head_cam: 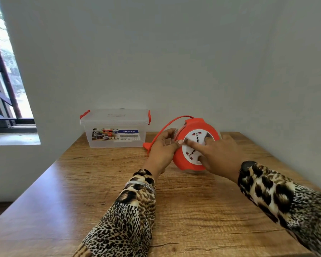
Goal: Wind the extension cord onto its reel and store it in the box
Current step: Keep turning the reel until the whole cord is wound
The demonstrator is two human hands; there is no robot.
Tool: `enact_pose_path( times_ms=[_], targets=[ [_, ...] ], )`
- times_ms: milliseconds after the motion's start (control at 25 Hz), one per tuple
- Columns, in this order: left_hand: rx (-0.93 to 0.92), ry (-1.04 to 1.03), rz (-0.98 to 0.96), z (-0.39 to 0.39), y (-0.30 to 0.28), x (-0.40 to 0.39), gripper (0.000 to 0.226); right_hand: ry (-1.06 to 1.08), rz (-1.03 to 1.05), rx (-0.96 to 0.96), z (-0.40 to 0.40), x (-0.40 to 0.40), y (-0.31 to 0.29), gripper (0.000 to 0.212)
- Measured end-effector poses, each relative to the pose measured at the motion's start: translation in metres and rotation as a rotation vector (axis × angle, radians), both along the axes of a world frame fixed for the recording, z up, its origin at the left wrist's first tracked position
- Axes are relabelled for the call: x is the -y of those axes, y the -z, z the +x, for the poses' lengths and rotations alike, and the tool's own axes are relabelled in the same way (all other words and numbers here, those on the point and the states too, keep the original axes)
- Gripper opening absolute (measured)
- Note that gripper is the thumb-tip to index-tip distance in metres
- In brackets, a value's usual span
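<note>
Orange plastic forms the body of a round cord reel (185,156), which is stood tilted on its edge on a wooden bench (100,182), slightly right of the scene's centre. A white socket plate (196,143) with several outlets is set into its face.

The left hand (163,147) is seen at the reel's 9 o'clock edge, where the rim is grasped by curled fingers, the thumb lying across the front. The right hand (219,154) is laid against the socket plate from the 3 o'clock side; its fingers are spread and fairly straight, with fingertips pressed onto the white face rather than wrapped round anything.

An orange cord (165,127) is seen leaving the reel's top, at about 12 o'clock, and arching over to the left. It comes down to an orange plug (146,145) lying on the bench at the reel's 9 o'clock, just behind the left hand.

A clear plastic box (117,130) with its lid on, orange clips and a printed label is placed at the reel's 10 o'clock, near the back of the bench against a plain pale wall (193,62). It is apart from the reel.

Both forearms are covered by leopard-print sleeves (132,219). A barred window (4,80) is seen at the far left.
</note>
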State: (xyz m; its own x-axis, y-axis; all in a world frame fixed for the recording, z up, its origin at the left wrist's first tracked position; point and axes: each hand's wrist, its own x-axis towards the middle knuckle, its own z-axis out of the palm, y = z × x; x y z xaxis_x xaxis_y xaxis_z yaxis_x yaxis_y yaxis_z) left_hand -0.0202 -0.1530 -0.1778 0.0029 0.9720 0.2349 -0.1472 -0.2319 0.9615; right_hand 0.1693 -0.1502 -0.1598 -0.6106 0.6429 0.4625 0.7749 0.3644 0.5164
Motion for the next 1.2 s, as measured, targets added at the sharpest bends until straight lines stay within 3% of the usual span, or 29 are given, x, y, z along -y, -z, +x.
enact_pose_path(
  times_ms=[120, 320, 400, 520, 560, 640, 720, 800, 880, 960, 1040, 1120, 1200],
  targets=[
    [0.021, -0.037, 0.021, 0.007, 0.004, 0.004, 0.037, 0.100, -0.042, -0.438, -0.015, 0.010, 0.007, 0.066],
    [-0.003, -0.090, 0.075, 0.014, 0.008, 0.004, 0.036, 0.211, -0.087, -0.839, -0.033, 0.011, 0.017, 0.062],
    [-0.019, -0.094, 0.095, 0.018, 0.012, 0.005, 0.037, 0.222, -0.269, -1.189, -0.039, 0.007, 0.018, 0.068],
    [-0.043, -0.096, 0.100, 0.023, 0.015, 0.008, 0.042, 0.115, -0.665, -1.904, -0.047, 0.000, 0.006, 0.072],
    [-0.041, -0.097, 0.097, 0.023, 0.016, 0.008, 0.043, 0.116, -0.774, -2.020, -0.048, -0.002, 0.003, 0.067],
    [-0.039, -0.105, 0.084, 0.022, 0.018, 0.006, 0.042, 0.137, -0.954, -2.073, -0.046, -0.001, -0.006, 0.046],
    [-0.037, -0.132, 0.064, 0.021, 0.018, 0.003, 0.041, 0.152, -1.072, -1.986, -0.042, 0.003, -0.012, 0.030],
    [-0.022, -0.150, 0.030, 0.017, 0.018, -0.001, 0.038, 0.150, -1.054, -1.806, -0.036, 0.011, -0.015, 0.023],
    [-0.020, -0.143, -0.004, 0.014, 0.016, -0.003, 0.037, 0.198, -0.791, -1.426, -0.029, 0.021, -0.011, 0.023],
    [-0.009, -0.133, -0.009, 0.012, 0.013, -0.003, 0.041, 0.240, -0.357, -0.921, -0.018, 0.028, 0.000, 0.024],
    [0.002, -0.117, -0.012, 0.010, 0.011, -0.002, 0.042, 0.089, -0.024, -0.485, -0.006, 0.032, -0.001, 0.035],
    [0.006, -0.074, 0.000, 0.007, 0.008, -0.001, 0.036, -0.176, 0.088, -0.111, 0.003, 0.032, -0.013, 0.050],
    [0.016, -0.025, 0.023, 0.005, 0.005, 0.000, 0.029, -0.271, 0.160, 0.182, 0.012, 0.028, -0.034, 0.060]
  ],
)
